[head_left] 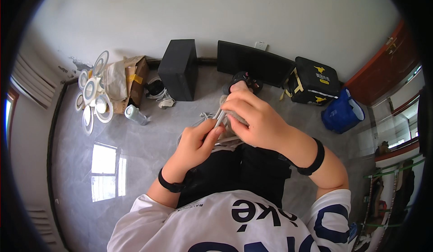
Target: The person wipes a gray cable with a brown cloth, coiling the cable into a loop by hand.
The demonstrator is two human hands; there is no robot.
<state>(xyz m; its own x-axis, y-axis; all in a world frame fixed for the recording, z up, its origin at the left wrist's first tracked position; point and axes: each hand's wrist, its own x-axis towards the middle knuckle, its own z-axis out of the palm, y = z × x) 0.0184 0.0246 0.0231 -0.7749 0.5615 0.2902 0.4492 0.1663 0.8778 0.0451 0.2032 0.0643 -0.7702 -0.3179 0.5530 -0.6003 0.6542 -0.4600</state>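
In front of my lap, my left hand [200,139] is closed, pinching a light grey cable [220,118] between thumb and fingers. The cable appears doubled, its strands running side by side and slanting up toward my right hand. My right hand [255,119] is curled over the upper part of the strands, gripping them from the right. Its fingers hide part of the cable. More loose cable [205,116] hangs or lies just beyond my left hand, partly covered. Below my hands are my black-clad legs [243,162], and a dark sandal [246,81] shows past my right hand.
Along the wall stand a cardboard box [136,83], a black box-shaped case [177,69], a black monitor [252,60], a black insulated bag [314,80] and a blue bag [343,112]. At left are a white ring lamp [91,91], a bottle [135,114] and coiled cables [158,89].
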